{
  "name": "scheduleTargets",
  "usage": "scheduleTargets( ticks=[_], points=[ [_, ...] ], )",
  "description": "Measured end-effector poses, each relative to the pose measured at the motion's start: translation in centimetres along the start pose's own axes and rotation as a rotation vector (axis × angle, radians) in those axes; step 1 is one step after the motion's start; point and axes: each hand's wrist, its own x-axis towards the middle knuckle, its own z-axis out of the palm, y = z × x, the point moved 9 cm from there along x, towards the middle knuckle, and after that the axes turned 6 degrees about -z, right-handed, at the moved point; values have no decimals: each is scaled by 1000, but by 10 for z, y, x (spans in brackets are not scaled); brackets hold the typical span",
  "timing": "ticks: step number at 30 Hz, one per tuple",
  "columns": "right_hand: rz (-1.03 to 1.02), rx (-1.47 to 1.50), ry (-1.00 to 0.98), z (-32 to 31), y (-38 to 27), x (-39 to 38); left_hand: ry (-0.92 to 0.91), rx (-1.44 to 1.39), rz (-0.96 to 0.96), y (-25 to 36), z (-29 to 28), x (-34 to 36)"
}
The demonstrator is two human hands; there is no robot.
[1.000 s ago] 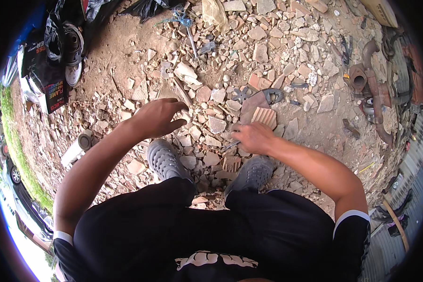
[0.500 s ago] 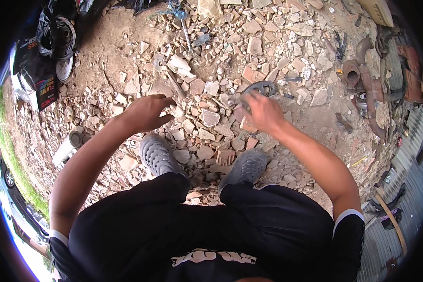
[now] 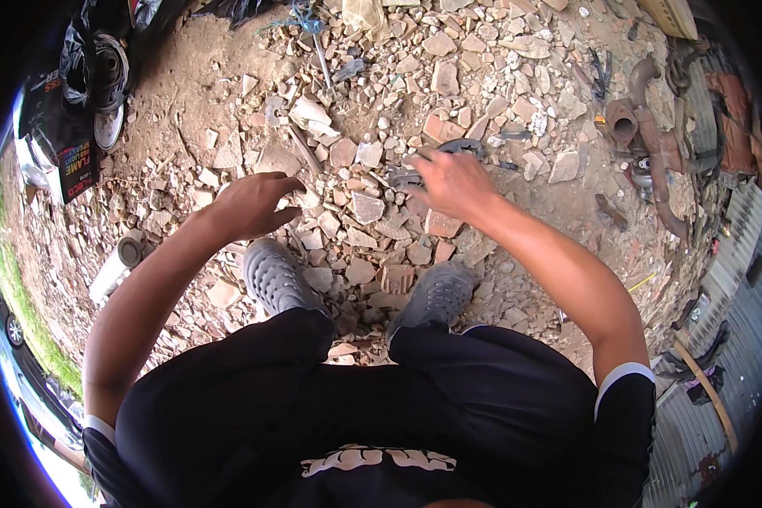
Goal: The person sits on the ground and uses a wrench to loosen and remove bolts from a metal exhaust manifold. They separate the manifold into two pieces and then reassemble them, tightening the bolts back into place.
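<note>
My right hand (image 3: 457,182) is over the rubble in the middle, its fingers curled round a dark metal part. A rounded, ring-like portion of this dark metal part (image 3: 464,146) shows beyond the knuckles. A greyish piece (image 3: 405,177) sticks out by the thumb; whether it belongs to the same part I cannot tell, as the hand covers the area between. My left hand (image 3: 254,205) hovers above the stones to the left, empty, with its thumb apart from loosely bent fingers.
Broken tile and stones (image 3: 367,208) cover the ground around my grey shoes (image 3: 279,275). A rusty pipe (image 3: 652,144) lies at right, near corrugated sheets (image 3: 720,339). At left are a white cylinder (image 3: 118,267) and a black printed box (image 3: 59,157). Blue string (image 3: 305,17) lies at the far side.
My right hand has moved slightly forward and left, its fingers now bent over the dark metal part. The left hand keeps nearly the same pose. The whole view has shifted a little.
</note>
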Motion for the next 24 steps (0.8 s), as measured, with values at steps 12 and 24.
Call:
scheduleTargets(
  ticks=[12, 24],
  points=[
    [64, 228, 89, 6, -6, 8, 43, -69, -1, -9, 8, -18],
    [454, 940, 34, 21, -19, 19, 95, -925, -93, 20, -10, 5]
  ],
)
